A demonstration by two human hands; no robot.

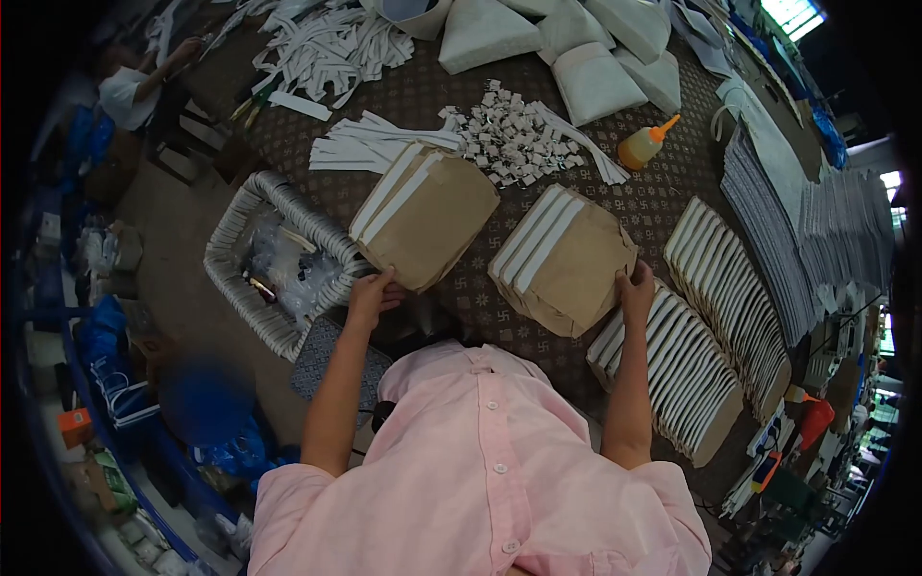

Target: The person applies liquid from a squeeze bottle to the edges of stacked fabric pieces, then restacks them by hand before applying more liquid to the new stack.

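Observation:
Two stacks of brown paper pieces with white strips lie side by side in front of me. My left hand (376, 297) grips the lower corner of the left brown stack (432, 211), thumb on top and the other fingers partly under its edge. At the right edge of the right brown stack (581, 264), my right hand (635, 290) is closed on the paper, its fingertips partly hidden. Behind the stacks are loose white strips (360, 144) and a heap of small metal clips (514, 139). An orange-tipped glue bottle (643, 144) stands farther right.
Rows of overlapping brown pieces with white strips (687, 370) lie at right, beside grey corrugated sheets (768, 230). A wrapped basket (226, 245) holding plastic bags is at left. White bundles (595, 82) lie at the back. Another person (130, 96) sits far left.

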